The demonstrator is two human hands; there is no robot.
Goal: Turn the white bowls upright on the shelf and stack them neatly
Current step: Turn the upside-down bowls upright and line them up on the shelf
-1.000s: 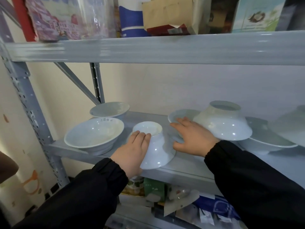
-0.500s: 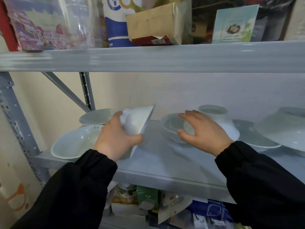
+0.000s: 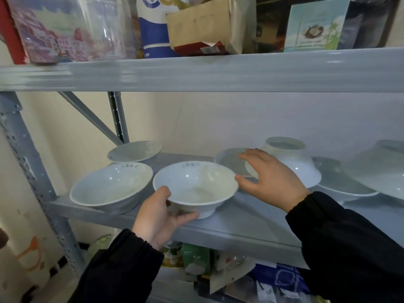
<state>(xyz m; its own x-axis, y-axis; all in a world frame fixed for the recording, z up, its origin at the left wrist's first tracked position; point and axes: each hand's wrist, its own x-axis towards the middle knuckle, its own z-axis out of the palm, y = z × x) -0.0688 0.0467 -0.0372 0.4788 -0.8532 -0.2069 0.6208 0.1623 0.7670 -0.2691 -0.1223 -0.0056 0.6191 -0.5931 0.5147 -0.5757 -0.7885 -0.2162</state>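
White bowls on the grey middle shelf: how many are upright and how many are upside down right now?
Upright white bowls: 5 (back-left bowl, front-left bowl, held bowl gripped by the left hand, bowl behind the right hand, right-side bowl)
Upside-down white bowls: 2 (centre-right bowl, far-right bowl, partly out of frame)
Total: 7

I count seven white bowls on the middle shelf (image 3: 251, 221). Five stand mouth up: the back-left bowl (image 3: 134, 150), the front-left bowl (image 3: 111, 186), the middle bowl (image 3: 195, 186) that I grip, the half-hidden bowl (image 3: 227, 160) behind my fingers, and the low right bowl (image 3: 341, 184). Two stand foot up: the tall inverted bowl (image 3: 290, 162) and the far-right bowl (image 3: 380, 171). I have two hands in view, my left hand (image 3: 157, 219) and my right hand (image 3: 273, 180), and two black sleeves (image 3: 349, 248). On the board above I count one brown paper bag (image 3: 203, 25), one blue-and-white pack (image 3: 153, 29) and one coconut carton (image 3: 314, 25).
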